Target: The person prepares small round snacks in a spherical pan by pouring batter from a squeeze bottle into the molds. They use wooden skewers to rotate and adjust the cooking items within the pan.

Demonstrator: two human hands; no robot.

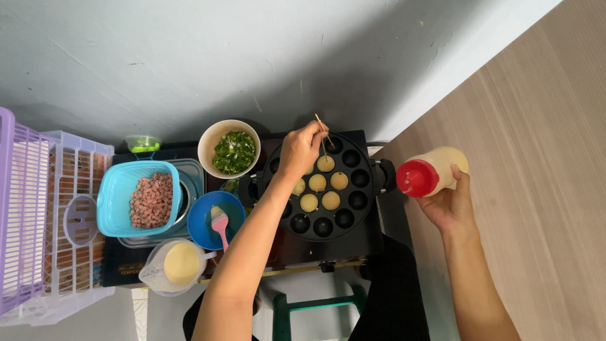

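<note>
My left hand pinches a thin wooden skewer over the far side of a round black griddle pan with half-sphere wells. Several wells hold pale golden batter balls; the skewer tip reaches toward the farthest one. My right hand holds a squeeze bottle of cream-coloured batter with a red cap, tilted sideways to the right of the pan, above the wooden floor.
Left of the pan stand a cream bowl of chopped green onion, a light-blue basket of diced pink meat, a blue bowl with a pink brush and a jug of batter. Lilac plastic crates sit far left; a green stool below.
</note>
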